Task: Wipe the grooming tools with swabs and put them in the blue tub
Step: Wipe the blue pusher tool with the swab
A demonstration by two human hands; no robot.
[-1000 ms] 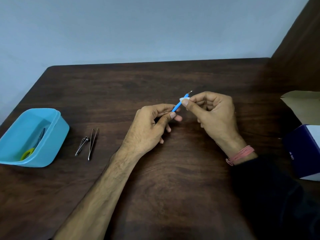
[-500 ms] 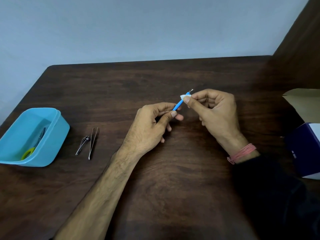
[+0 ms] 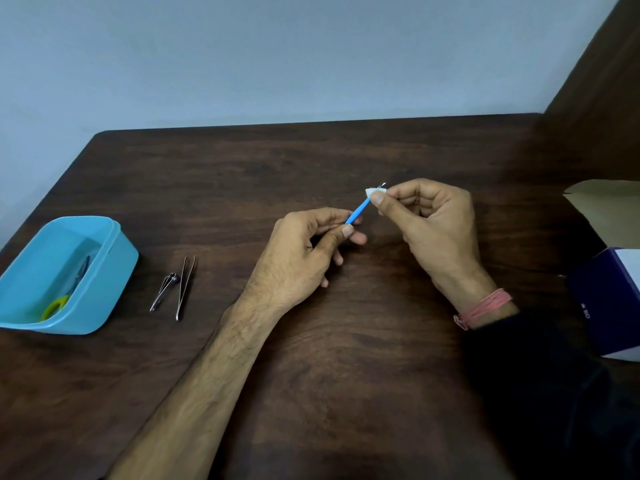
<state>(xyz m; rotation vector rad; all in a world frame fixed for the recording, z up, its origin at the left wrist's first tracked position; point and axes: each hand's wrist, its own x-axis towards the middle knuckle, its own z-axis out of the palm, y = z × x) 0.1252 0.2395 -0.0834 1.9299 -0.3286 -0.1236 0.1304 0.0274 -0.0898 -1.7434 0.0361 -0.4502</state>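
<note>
Our left hand [image 3: 298, 258] pinches the blue-handled tool [image 3: 358, 212]; our right hand [image 3: 433, 223] pinches a white swab [image 3: 373, 192] around its metal tip, above the worktop [image 3: 311, 375].

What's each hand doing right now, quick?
Left hand: pinches the blue-handled tool by its handle.
Right hand: pinches the white swab around the tool's tip.

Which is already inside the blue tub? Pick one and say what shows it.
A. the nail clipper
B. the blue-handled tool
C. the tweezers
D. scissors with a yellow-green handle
D: the scissors with a yellow-green handle lie in the blue tub, while the tweezers and nail clipper lie on the table beside it, and the left hand holds the blue-handled tool.
</note>
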